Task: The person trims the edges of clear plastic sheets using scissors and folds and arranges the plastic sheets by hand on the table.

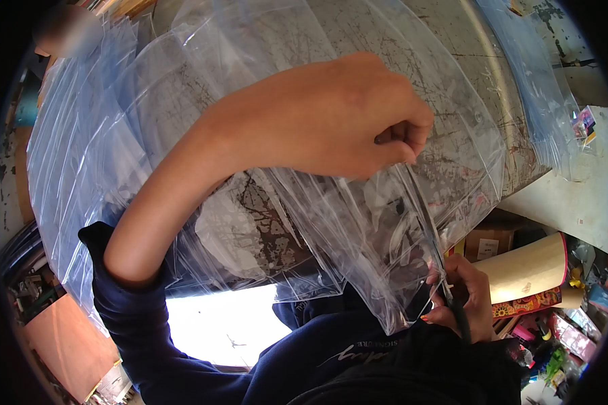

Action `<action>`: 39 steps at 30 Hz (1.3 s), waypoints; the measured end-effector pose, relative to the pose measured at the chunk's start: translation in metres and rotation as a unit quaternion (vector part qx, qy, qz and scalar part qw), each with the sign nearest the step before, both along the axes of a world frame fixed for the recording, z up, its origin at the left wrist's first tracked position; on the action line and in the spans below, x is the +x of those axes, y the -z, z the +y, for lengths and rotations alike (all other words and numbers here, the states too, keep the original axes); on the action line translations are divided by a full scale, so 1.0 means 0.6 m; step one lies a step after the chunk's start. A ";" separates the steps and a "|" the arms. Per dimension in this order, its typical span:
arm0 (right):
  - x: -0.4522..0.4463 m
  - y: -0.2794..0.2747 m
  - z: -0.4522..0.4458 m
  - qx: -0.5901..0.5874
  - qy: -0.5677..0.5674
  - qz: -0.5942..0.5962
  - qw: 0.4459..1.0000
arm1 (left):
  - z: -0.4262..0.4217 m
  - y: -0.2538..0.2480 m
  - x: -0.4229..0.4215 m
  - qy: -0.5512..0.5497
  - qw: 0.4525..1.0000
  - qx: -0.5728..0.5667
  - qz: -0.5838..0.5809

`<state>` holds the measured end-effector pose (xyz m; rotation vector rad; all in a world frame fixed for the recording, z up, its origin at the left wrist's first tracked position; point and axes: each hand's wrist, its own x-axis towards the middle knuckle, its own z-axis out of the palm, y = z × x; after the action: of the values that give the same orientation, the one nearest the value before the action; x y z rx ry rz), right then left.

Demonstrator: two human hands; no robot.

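My left hand [358,115] reaches across from the left in a dark sleeve, its thumb and fingers pinched on the edge of a clear plastic sheet [331,209]. Close to the front edge of the table, my right hand [473,297] is closed around the dark handles of a pair of scissors [425,219]. The long blades point away from me, along the plastic and up toward the left fingertips. Folds of the sheet hang over the table edge against my dark top. Part of the right fingers is hidden by the handles.
More clear plastic [81,142] lies in layers at the left, and another bluish strip [534,81] at the right. The scratched table [250,229] shows through. A cream roll [530,270] and mixed items stand at lower right. A blurred person [67,30] is at upper left.
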<state>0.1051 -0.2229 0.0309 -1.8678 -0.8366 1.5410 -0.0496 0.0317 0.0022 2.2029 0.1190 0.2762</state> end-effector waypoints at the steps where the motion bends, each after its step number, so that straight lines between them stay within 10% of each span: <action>1: 0.000 0.001 0.000 0.008 0.010 0.009 1.000 | 0.001 0.007 -0.002 0.010 0.999 0.034 -0.035; 39: 0.004 -0.006 0.005 0.011 -0.023 -0.009 1.000 | 0.021 0.007 -0.008 0.008 0.998 -0.026 -0.059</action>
<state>0.1076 -0.2196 0.0344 -1.8616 -0.9081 1.5390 -0.0543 0.0446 -0.0021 2.1292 0.0430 0.3902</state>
